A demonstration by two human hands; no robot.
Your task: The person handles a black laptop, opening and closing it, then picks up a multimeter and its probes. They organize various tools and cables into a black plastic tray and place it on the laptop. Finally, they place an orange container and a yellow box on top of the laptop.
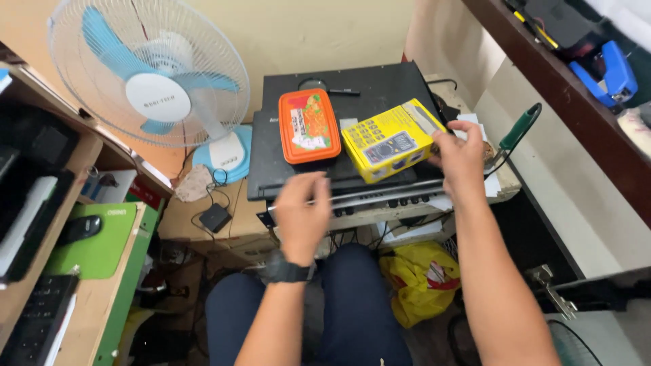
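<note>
The right hand (460,157) grips a yellow box (390,141) beside an orange lidded container (309,126); the left hand (302,210) hovers loosely curled, holding nothing.

One yellow box (390,141), one orange lidded container (309,126), one white-and-blue fan (150,85), two black flat devices (366,91) stacked, one yellow bag (420,278), two hands (300,210)
</note>
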